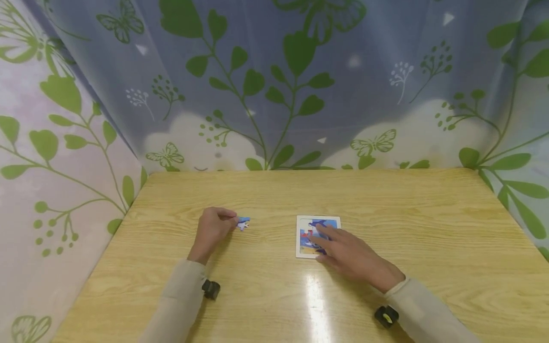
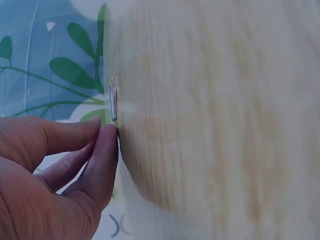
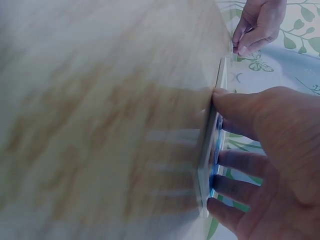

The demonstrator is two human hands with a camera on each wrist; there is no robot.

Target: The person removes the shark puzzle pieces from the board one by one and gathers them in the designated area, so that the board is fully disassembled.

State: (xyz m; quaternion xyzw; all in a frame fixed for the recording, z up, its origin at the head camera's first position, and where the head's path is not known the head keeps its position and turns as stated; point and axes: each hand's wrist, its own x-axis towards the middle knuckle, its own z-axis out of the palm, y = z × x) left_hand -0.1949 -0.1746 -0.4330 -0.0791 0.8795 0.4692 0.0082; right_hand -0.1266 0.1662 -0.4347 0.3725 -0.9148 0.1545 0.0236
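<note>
In the head view my left hand (image 1: 214,227) is at the left of the table, with thumb and forefinger pinching the left edge of a small puzzle piece (image 1: 243,224) in blue and white. The left wrist view shows the puzzle piece (image 2: 113,102) edge-on at the fingertips, close to the tabletop. My right hand (image 1: 349,252) rests on a white-framed jigsaw puzzle (image 1: 298,247) with a blue sea picture. Its fingers are spread over the picture, hiding part of it, and its thumb touches the near edge. A pale gap shows at the puzzle's upper left.
The wooden table (image 1: 266,295) carries the puzzle and the piece. A cloth (image 1: 257,119) printed with leaves and butterflies hangs behind it and along both sides. Black wrist cameras are worn at the left cuff (image 1: 184,276) and right cuff (image 1: 405,297).
</note>
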